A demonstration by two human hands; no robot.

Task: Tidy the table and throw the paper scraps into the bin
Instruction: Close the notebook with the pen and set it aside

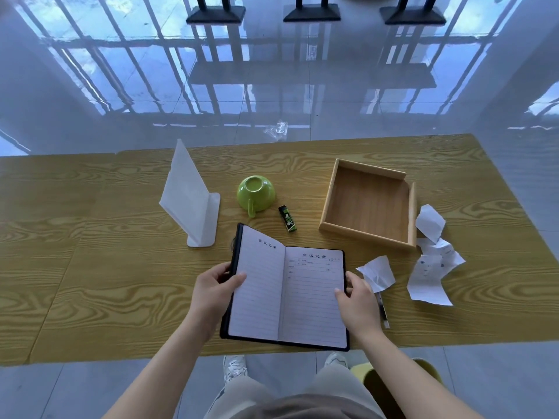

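Open notebook (287,294) in lower centre of frame, black cover, lined pages with printed headings; it is held over the near edge of the wood-grain table (90,267); left hand (214,285) grips the left edge, thumb on the left page, fingers curled behind the cover; right hand (357,300) grips the right edge, thumb on the right page, fingers wrapped round the cover; both hands clamped on the notebook.

Paper scraps on the table, right of centre: one crumpled scrap (378,273) just beside the right hand; a larger creased scrap (432,276) further right, faint print on it; a third scrap (430,222) above that, touching the wooden tray (363,234) at its right wall; nothing in the tray.

Pen (382,309) lies by the right hand, upper end hidden under hand and scrap.

Centre of frame: green cup (256,193) upside down, handle pointing toward the viewer; black-and-green lighter (288,219) lying flat just right of the cup, apart from it; white bookend (189,195) standing at centre left, upright plate leaning back.

Yellow-green bin (361,370) on the floor at lower right, below the table edge, partly hidden by the right arm; white shoes (234,367) at bottom centre; clear plastic wrapper (276,130) on the glossy floor beyond the far table edge.
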